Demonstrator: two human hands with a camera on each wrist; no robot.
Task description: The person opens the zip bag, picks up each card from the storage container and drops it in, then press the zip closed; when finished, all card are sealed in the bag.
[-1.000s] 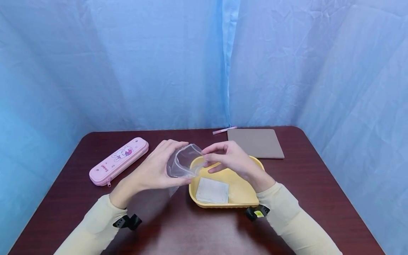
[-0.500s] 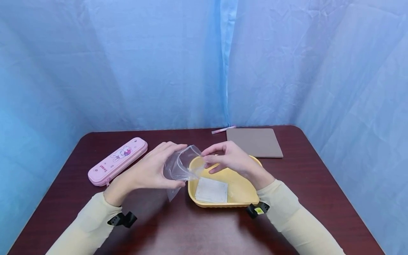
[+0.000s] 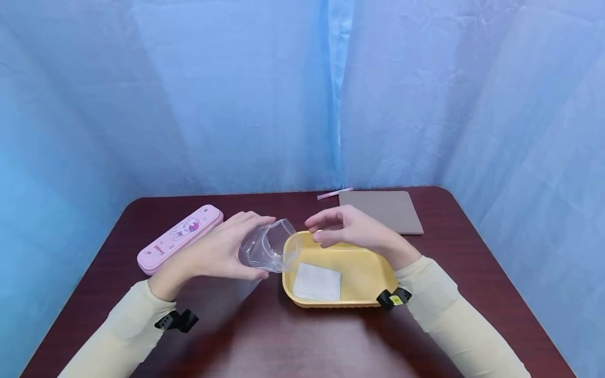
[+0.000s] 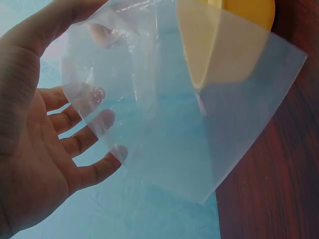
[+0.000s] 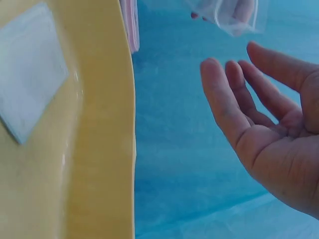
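A clear plastic bag [image 3: 267, 247], its mouth spread and facing right, is held in my left hand [image 3: 226, 247] between thumb and fingers. Through the film in the left wrist view, my left fingertips [image 4: 117, 152] show along one side of the bag [image 4: 169, 129]. My right hand [image 3: 352, 231] hovers over the back of the yellow basket [image 3: 364, 273], apart from the bag, its fingers loosely bent with nothing between them. A small stack of whitish square cards [image 3: 317, 282] lies in the basket's left part, and also shows in the right wrist view.
A pink pencil case [image 3: 181, 236] with a rabbit print lies to the left, partly behind my left forearm. At the back right lies a grey-brown flat notebook [image 3: 385, 210], with a pink and white pen [image 3: 333, 193] beside it. Blue curtains enclose the table.
My right hand has let go of the bag's edge and moved slightly right. My left hand still holds the bag, now a little lower and farther left.
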